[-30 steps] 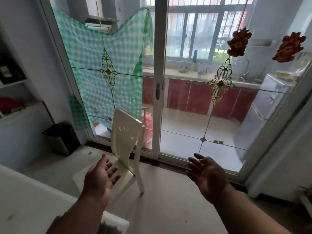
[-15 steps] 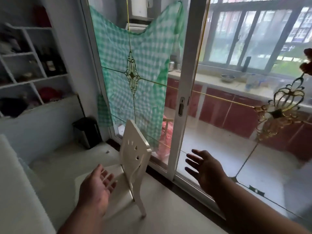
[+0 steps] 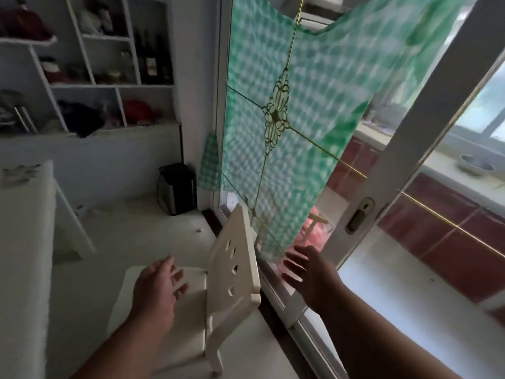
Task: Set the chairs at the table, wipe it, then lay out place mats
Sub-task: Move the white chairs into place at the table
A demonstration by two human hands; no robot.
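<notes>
A white chair (image 3: 235,272) stands on the floor just in front of me, its backrest toward the glass door and its seat toward the left. My left hand (image 3: 158,291) hovers open over the seat, fingers spread, not touching it. My right hand (image 3: 308,272) is open to the right of the backrest, near the door frame, apart from the chair. The white table (image 3: 24,242) fills the left edge of the view.
A sliding glass door (image 3: 276,119) with a green checked cloth behind it stands right behind the chair. A black bin (image 3: 177,187) sits in the corner. White wall shelves (image 3: 87,64) hold bottles and oddments. A kitchen counter lies beyond the glass.
I have come closer to the chair and turned left. Both open hands now flank the backrest, the left over the seat, the right beside the door frame.
</notes>
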